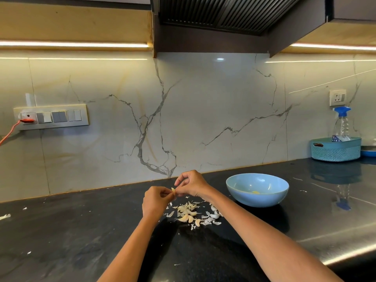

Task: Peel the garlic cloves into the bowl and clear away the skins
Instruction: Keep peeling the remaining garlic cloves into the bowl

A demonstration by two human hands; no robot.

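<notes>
A garlic clove [173, 190] is pinched between my left hand [155, 201] and my right hand [191, 185], held just above the black countertop [81, 231]. Both hands have fingertips closed on it. Below the hands lies a pile of garlic cloves and loose white skins [193, 214]. To the right stands a light blue bowl [257, 189] with a pale yellow peeled clove [256, 192] at its bottom.
A teal basket [335, 148] with a blue-capped spray bottle [342, 124] stands at the back right. A switch panel [51, 117] with an orange cord is on the left wall. Scattered skin bits [5, 216] lie at the far left. A range hood hangs overhead.
</notes>
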